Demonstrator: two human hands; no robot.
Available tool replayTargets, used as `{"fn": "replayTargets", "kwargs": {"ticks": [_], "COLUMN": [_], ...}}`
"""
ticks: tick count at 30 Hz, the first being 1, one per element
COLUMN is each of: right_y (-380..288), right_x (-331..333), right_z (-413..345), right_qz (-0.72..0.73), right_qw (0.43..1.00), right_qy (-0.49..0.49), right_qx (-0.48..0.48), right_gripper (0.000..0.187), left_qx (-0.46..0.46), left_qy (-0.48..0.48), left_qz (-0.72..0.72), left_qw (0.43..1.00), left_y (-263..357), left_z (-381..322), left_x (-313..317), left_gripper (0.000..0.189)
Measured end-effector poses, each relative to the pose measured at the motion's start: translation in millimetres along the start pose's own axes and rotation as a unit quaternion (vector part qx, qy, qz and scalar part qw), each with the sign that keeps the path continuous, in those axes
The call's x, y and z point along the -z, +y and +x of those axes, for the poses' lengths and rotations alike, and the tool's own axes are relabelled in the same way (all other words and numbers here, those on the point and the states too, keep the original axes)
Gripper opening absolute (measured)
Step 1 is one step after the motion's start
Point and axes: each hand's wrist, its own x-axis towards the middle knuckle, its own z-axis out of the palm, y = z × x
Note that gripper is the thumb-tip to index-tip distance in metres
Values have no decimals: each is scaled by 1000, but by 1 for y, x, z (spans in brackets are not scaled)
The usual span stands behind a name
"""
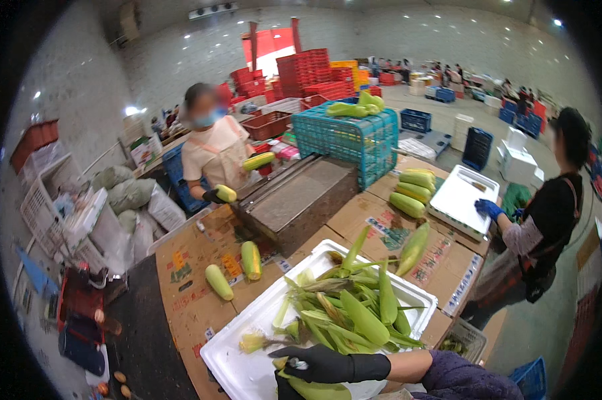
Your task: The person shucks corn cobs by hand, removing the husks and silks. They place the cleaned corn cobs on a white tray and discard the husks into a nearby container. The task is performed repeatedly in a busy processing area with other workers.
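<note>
My right hand (321,364), in a black glove, is closed around the tip end of a green ear of corn (321,389) at the bottom of the view. A small shiny object (297,364) shows at its fingers; what it is I cannot tell. Part of my left hand (284,388), also gloved in black, grips the same ear from below, mostly cut off by the frame's edge. Just beyond lies a white foam tray (246,345) heaped with green corn husks (331,320) and a cut stub (252,343).
Two trimmed ears (219,282) (251,260) lie on the cardboard-covered table (191,310). A metal box-shaped stand (306,195) and a teal crate (346,135) stand beyond. One co-worker (216,150) holds corn; another (546,220) touches a foam tray (463,200) beside stacked ears (413,190).
</note>
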Motion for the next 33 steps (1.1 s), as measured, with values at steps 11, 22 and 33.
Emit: {"fn": "replayTargets", "kwargs": {"ticks": [11,22,33], "right_y": [15,44,91], "right_x": [-18,22,-15], "right_z": [-32,-149,-86], "right_qz": [214,165,-188], "right_qw": [964,980,941], "right_qy": [-110,-14,261], "right_qx": [-114,-106,-101], "right_gripper": [15,19,39], "left_qx": [-243,-277,-385], "left_qy": [32,118,196], "left_qz": [282,130,403], "left_qw": [928,945,807], "left_y": [50,76,11], "left_z": [-22,-31,-39], "left_x": [34,9,-24], "left_gripper": [54,45,37]}}
